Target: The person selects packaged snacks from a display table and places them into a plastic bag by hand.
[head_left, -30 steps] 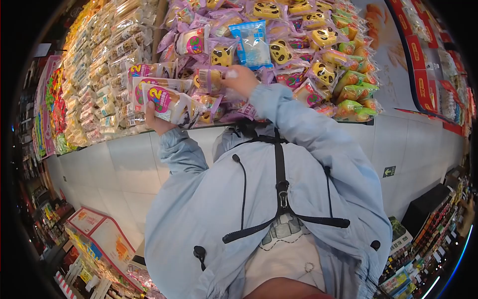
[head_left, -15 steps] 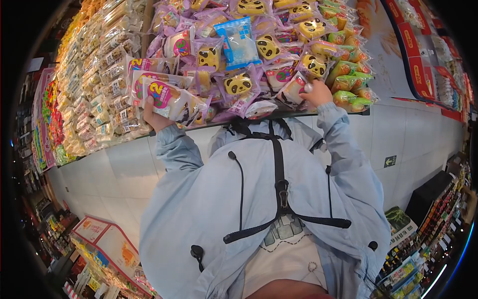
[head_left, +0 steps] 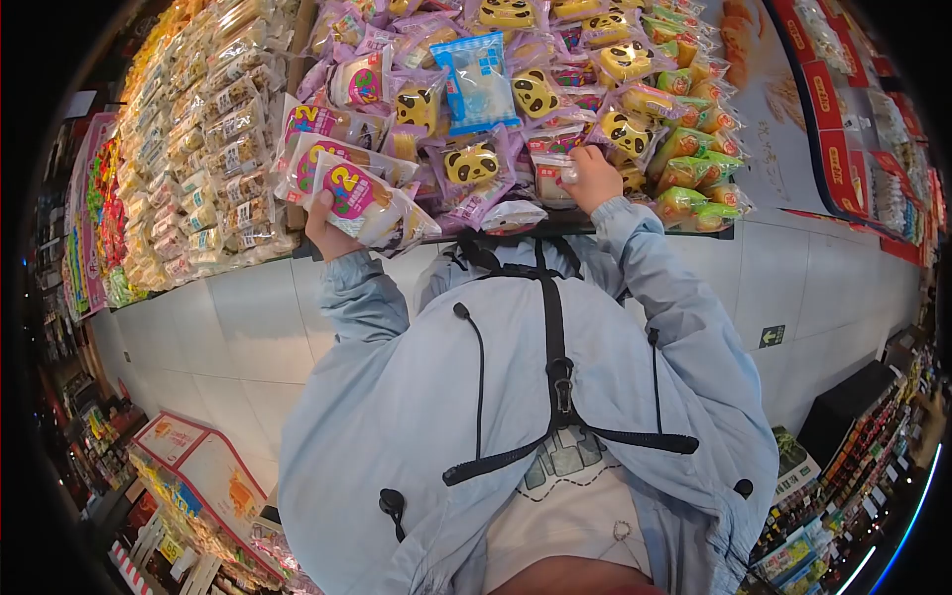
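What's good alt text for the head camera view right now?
A person's left hand holds purple-labelled packets while the right hand grips a clear-wrapped packet at a shop display. Around them lie panda-faced packets, a blue packet and green packets.

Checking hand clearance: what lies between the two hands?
Head view: from left hand to right hand, fanned packets, a panda-face packet, a white packet, then the touched packet, among others.
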{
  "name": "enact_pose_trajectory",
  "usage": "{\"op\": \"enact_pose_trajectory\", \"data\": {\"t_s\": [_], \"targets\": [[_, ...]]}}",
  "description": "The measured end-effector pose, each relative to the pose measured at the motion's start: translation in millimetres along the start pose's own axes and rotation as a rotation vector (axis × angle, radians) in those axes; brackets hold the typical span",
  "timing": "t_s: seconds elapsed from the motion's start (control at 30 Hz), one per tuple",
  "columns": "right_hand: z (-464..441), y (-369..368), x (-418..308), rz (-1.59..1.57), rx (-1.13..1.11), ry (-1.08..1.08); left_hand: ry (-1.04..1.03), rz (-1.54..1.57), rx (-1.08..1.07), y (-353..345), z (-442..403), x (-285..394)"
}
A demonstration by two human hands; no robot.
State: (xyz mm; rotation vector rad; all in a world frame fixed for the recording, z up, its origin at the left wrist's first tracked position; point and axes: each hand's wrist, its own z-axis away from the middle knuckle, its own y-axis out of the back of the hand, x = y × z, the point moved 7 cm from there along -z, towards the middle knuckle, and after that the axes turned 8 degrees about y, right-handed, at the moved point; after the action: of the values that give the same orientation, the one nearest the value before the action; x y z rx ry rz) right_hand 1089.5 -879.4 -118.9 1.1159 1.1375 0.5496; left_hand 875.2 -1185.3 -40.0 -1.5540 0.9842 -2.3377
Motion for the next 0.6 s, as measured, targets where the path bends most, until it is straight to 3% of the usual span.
{"op": "enact_pose_trajectory", "data": {"t_s": [0.17,0.27,0.37,0.5,0.6], "targets": [[13,16,-3,-0.059,0.090,-0.033,0.092,0.021,-0.092,-15,6,-13],[23,37,-2,-0.065,0.184,-0.053,0.012,-0.043,-0.184,-48,9,-22],[35,53,21,-0.218,0.323,0.005,0.265,-0.032,-0.337,-96,18,-62],[49,55,35,-1.000,0.207,-0.176,0.547,-0.044,-0.543,-147,26,-138],[51,59,30,-1.247,0.139,-0.181,0.750,-0.133,-0.551,-164,46,-176]]}}
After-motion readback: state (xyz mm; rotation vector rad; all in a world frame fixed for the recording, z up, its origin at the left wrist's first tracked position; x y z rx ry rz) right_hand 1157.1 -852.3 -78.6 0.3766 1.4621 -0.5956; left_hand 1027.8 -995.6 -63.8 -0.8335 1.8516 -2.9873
